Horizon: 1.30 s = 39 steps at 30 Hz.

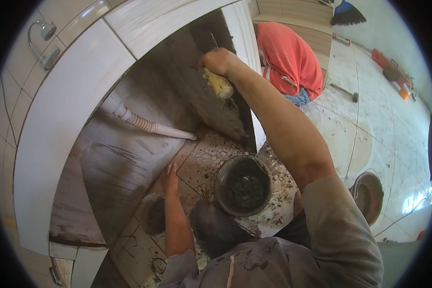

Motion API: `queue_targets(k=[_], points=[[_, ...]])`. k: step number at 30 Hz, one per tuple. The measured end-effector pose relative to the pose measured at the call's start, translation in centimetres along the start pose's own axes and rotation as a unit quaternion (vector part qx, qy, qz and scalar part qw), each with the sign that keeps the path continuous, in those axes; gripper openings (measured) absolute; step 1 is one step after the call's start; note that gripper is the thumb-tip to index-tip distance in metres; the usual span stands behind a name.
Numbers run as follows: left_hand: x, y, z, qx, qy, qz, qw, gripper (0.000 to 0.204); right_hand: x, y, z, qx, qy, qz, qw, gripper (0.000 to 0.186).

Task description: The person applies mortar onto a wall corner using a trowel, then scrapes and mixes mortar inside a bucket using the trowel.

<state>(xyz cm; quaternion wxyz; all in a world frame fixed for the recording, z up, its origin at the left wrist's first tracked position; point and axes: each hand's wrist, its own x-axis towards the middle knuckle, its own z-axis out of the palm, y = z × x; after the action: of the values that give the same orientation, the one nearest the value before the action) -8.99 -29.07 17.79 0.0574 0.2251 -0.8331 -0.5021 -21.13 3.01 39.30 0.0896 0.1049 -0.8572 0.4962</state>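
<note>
My right hand (220,61) is closed on a trowel (220,85) with a yellow handle, up against the dark mortar-smeared panel (177,72) under the counter. Only a thin edge of its metal shows beyond my fingers. Lower down, my left hand (169,177) has its fingers stretched out near the base of the grey wall; whether it rests on anything I cannot tell. A dark bucket (220,187) of wet grey mortar (247,188) stands on the dirty floor between my arms.
A white corrugated drain pipe (149,126) runs down to the floor. The white counter edge (72,96) curves overhead. Another bucket (368,197) stands at right, and a container (152,216) beside my left forearm. Red clothing (290,57), a hammer (345,92) and a red tool (393,72) lie beyond.
</note>
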Motion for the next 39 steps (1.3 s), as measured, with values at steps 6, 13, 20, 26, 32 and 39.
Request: queue_targets(k=[6, 13, 20, 26, 32, 39], points=[[-1.3, 1.1, -0.3, -0.011, -0.033, 0.014, 0.999, 0.057, -5.1, -4.5, -1.7, 0.17, 0.074, 0.059, 0.981, 0.039], [-0.6, -2.0, 1.3, -0.053, -0.031, -0.037, 0.997, 0.063, -9.6, -6.7, -3.2, 0.29, 0.08, 0.086, 0.95, 0.029], [-1.5, -1.5, 1.7, -0.012, -0.063, -0.024, 0.998, 0.064, -14.0, -5.1, -4.0, 0.298, 0.105, 0.086, 0.945, 0.031], [-0.8, -3.5, 2.7, 0.043, -0.08, 0.058, 0.994, 0.063, -18.8, -5.5, -2.3, 0.281, 0.162, 0.094, 0.941, 0.036], [-2.0, -6.0, 4.6, 0.073, -0.102, 0.039, 0.991, 0.059, -18.6, -1.8, 0.9, 0.187, 0.09, 0.105, 0.972, 0.033], [-4.5, -4.3, 5.2, -0.02, -0.101, -0.033, 0.994, 0.055, -7.3, -0.3, 4.8, 0.044, 0.11, 0.098, 0.988, 0.037]])
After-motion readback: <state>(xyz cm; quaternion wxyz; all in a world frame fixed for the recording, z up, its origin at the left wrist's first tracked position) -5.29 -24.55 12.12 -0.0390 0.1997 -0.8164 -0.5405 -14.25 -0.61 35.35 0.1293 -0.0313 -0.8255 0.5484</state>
